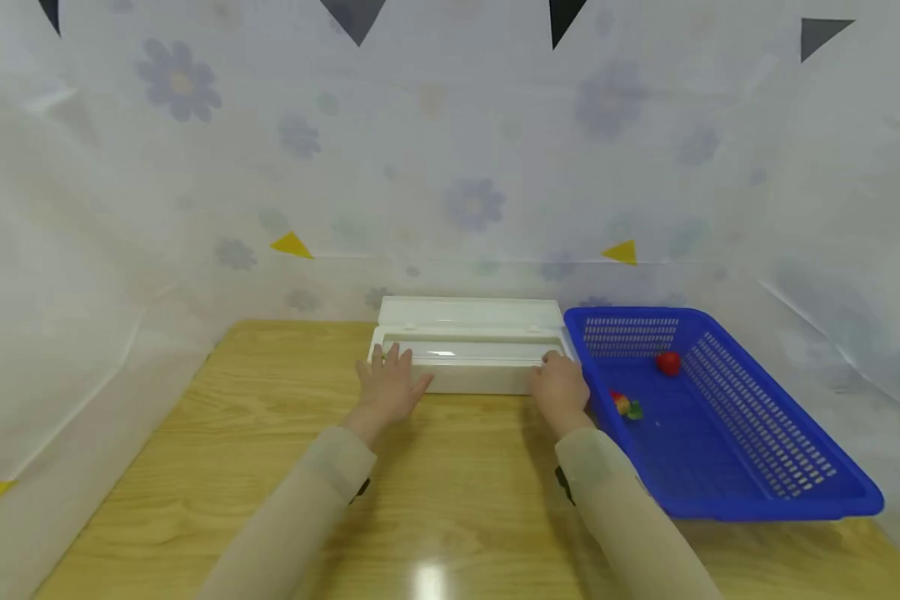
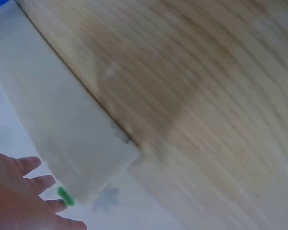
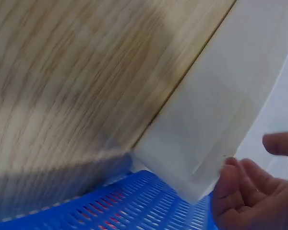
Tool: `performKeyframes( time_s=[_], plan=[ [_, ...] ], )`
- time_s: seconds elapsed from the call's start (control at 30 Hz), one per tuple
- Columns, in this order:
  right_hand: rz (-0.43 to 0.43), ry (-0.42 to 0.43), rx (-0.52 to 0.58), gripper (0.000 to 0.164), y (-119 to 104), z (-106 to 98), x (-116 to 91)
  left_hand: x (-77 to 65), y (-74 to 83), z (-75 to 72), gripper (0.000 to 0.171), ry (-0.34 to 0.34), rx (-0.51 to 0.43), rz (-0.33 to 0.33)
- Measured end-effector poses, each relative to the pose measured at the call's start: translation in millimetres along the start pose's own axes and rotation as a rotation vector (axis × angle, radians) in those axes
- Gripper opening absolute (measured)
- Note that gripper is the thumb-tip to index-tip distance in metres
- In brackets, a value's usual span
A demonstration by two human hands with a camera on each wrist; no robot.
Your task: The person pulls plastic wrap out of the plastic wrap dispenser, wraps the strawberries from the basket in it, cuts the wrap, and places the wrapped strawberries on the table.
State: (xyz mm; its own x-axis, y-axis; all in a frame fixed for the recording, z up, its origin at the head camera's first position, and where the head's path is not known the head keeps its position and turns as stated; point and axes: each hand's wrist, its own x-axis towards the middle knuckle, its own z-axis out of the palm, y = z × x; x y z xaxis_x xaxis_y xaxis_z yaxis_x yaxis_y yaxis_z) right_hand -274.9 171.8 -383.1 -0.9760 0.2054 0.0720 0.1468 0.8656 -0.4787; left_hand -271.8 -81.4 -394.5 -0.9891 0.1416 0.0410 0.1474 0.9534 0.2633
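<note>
White and long, the box (image 1: 480,381) is being borne by the bench (image 1: 450,483), its lid (image 1: 471,312) open at the back, its right end just beside the basket (image 1: 772,507). At the left front corner, the left hand's (image 1: 388,388) fingers are being held spread; at the right one, the right hand's (image 1: 560,388) fingers are being held curled, thumb apart (whether the rim is being pinched cannot be told). Uneven pressure is being judged the main risk: were one end pushed harder, the box could be swung askew or jammed against the basket. By a jolt, the lid might be dropped onto the fingers. Inside the basket, a strawberry (image 1: 622,404) and a red fruit (image 1: 668,363) are being left loose, so they could be rolled and bruised by a knock.
</note>
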Motion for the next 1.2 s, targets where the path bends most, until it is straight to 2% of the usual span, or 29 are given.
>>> performKeyframes(
  time_s=[0.1, 0.23, 0.33, 0.47, 0.67, 0.77, 0.97, 1.13, 1.2],
  plan=[
    [0.063, 0.057, 0.042, 0.038, 4, 2, 6, 3.7, -6.5, 2.7, 0.061, 0.014, 0.005, -0.003],
    [0.107, 0.085, 0.064, 0.04, 5, 0, 13, 9.6, -12.6, 1.8, 0.041, 0.109, 0.019, 0.031],
    [0.114, 0.073, 0.054, 0.044, 3, -3, 16, 14.5, -17.3, -1.6, 0.028, 0.173, 0.078, 0.061],
    [0.14, 0.042, 0.035, 0.046, 2, -7, 16, 21.7, -23.1, -5.8, 0.021, 0.148, 0.156, 0.091],
    [0.193, -0.016, 0.002, 0.05, 3, -13, 15, 23.8, -26.9, -11.5, 0.016, 0.154, 0.123, 0.132],
    [0.232, -0.038, 0.018, 0.05, 6, -14, 16, 22.3, -25.9, -14.4, 0.017, 0.131, 0.153, 0.13],
    [0.284, -0.013, 0.152, 0.042, 13, -16, 20, 23.3, -24.2, -16.1, 0.019, 0.089, 0.224, 0.12],
    [0.263, 0.058, 0.255, 0.037, 9, -17, 25, 25.2, -29.0, -16.7, 0.018, 0.138, 0.219, 0.114],
    [0.243, 0.056, 0.296, 0.033, 6, -16, 27, 25.6, -32.2, -17.1, 0.019, 0.155, 0.21, 0.098]
  ],
)
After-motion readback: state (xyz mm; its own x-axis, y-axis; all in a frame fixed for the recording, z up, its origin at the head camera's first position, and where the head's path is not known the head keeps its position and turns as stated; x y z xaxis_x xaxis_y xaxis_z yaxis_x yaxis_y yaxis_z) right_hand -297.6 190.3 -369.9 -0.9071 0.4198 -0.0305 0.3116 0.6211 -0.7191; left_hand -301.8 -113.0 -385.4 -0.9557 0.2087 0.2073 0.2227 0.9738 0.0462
